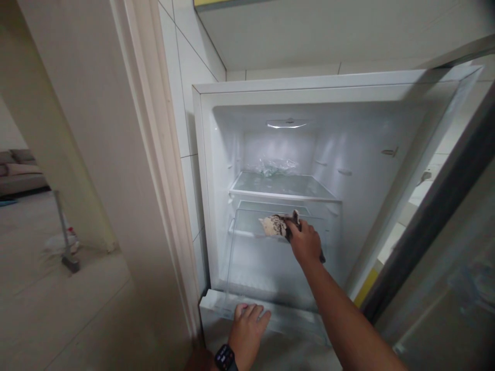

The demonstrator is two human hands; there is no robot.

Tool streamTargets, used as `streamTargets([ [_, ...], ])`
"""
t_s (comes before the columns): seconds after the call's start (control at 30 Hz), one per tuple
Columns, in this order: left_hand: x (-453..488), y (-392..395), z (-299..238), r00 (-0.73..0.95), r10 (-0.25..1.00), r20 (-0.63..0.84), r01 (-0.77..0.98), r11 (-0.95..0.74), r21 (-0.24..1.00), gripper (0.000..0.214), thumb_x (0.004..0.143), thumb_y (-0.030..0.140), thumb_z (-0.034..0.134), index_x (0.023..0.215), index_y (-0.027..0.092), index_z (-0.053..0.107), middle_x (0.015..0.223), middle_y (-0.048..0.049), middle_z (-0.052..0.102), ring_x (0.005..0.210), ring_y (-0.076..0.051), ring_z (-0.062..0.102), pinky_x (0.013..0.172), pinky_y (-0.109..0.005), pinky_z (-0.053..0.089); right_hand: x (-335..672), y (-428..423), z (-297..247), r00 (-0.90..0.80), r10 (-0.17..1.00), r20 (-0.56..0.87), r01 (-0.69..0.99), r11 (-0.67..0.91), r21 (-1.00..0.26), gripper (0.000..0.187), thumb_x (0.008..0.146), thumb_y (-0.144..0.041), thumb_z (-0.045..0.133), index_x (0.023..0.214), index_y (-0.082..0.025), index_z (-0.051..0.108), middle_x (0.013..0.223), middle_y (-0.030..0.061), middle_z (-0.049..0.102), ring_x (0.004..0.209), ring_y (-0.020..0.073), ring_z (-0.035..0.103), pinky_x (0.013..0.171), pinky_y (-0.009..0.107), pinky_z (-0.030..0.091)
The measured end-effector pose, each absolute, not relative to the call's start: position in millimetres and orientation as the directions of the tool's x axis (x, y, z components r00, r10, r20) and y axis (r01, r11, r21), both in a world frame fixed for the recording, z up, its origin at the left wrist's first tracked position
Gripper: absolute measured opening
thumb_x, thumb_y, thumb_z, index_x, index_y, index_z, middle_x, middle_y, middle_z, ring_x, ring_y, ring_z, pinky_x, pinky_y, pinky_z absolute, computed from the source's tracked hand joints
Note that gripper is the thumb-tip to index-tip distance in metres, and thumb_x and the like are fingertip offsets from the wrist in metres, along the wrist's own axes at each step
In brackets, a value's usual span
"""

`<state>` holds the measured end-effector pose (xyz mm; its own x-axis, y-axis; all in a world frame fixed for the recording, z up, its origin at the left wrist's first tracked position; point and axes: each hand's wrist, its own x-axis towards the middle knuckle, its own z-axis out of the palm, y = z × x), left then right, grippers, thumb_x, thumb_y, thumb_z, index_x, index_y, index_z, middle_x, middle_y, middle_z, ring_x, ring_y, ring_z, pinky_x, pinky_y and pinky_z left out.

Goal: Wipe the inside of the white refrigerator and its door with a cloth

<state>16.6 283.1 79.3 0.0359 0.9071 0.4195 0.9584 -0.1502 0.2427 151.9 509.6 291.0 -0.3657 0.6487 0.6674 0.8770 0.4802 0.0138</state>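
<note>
In front of me is an open white fridge [320, 85]. A clear glass shelf [266, 265] is pulled forward and tilted, its near edge low at the fridge opening. My left hand [249, 327], with a dark watch on the wrist, curls its fingers over that near edge. My right hand [307, 242] is closed around a cream and dark-brown patterned cloth [275, 225], which lies against the far part of the glass. Part of the cloth is hidden by the fingers.
A crumpled clear plastic bag [278, 166] lies on the upper fridge shelf [286, 184]. The dark-edged fridge door [429, 216] stands open at the right. To the left, a door frame [154, 154] stands close by, with a broom [69, 262] on the floor beyond.
</note>
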Motion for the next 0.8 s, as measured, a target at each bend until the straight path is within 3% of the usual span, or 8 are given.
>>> streamTargets([
  [0.2, 18.8, 280.0, 86.3, 0.023, 0.916, 0.401, 0.957, -0.137, 0.257, 0.031, 0.104, 0.032, 0.056, 0.133, 0.040, 0.062, 0.132, 0.0062, 0.071, 0.119, -0.017, 0.064, 0.106, -0.043, 0.044, 179.3, 511.5, 276.8, -0.129, 0.693, 0.709, 0.942, 0.308, -0.130, 0.045, 0.098, -0.033, 0.049, 0.141, -0.036, 0.058, 0.124, 0.0146, 0.056, 0.104, 0.0286, 0.053, 0.080, 0.039, 0.045],
  [0.37, 18.6, 279.3, 89.4, 0.034, 0.915, 0.402, 0.954, -0.150, 0.260, 0.032, 0.104, 0.033, 0.057, 0.134, 0.041, 0.062, 0.130, 0.0058, 0.071, 0.118, -0.017, 0.064, 0.106, -0.042, 0.044, 177.4, 502.7, 272.6, -0.127, 0.693, 0.709, 0.953, 0.284, -0.107, 0.049, 0.096, -0.033, 0.052, 0.145, -0.034, 0.055, 0.122, 0.0157, 0.055, 0.100, 0.0281, 0.054, 0.078, 0.040, 0.047],
  [0.53, 18.4, 277.5, 93.3, 0.045, 0.907, 0.419, 0.952, -0.165, 0.256, 0.032, 0.104, 0.032, 0.057, 0.134, 0.040, 0.062, 0.130, 0.0050, 0.071, 0.117, -0.017, 0.064, 0.105, -0.041, 0.043, 166.1, 489.1, 273.6, -0.138, 0.688, 0.712, 0.958, 0.275, -0.080, 0.054, 0.096, -0.044, 0.050, 0.149, -0.032, 0.050, 0.129, 0.0191, 0.053, 0.101, 0.0308, 0.055, 0.079, 0.044, 0.046],
  [0.67, 20.3, 276.7, 94.3, 0.021, 0.903, 0.429, 0.944, -0.159, 0.290, 0.029, 0.104, 0.032, 0.056, 0.131, 0.039, 0.064, 0.128, 0.0046, 0.072, 0.116, -0.018, 0.064, 0.103, -0.042, 0.043, 155.5, 478.5, 270.4, -0.212, 0.717, 0.665, 0.940, 0.335, -0.061, 0.055, 0.093, -0.054, 0.054, 0.144, -0.034, 0.055, 0.128, 0.0187, 0.055, 0.102, 0.0317, 0.054, 0.080, 0.044, 0.045],
  [0.8, 21.6, 277.6, 89.2, 0.006, 0.888, 0.459, 0.943, -0.157, 0.292, 0.031, 0.103, 0.029, 0.057, 0.131, 0.039, 0.064, 0.128, 0.0044, 0.072, 0.116, -0.019, 0.064, 0.103, -0.042, 0.042, 148.1, 461.1, 252.5, -0.445, 0.705, 0.552, 0.858, 0.512, 0.039, 0.044, 0.092, -0.049, 0.061, 0.135, -0.040, 0.059, 0.124, 0.0134, 0.059, 0.104, 0.0312, 0.054, 0.083, 0.042, 0.044],
])
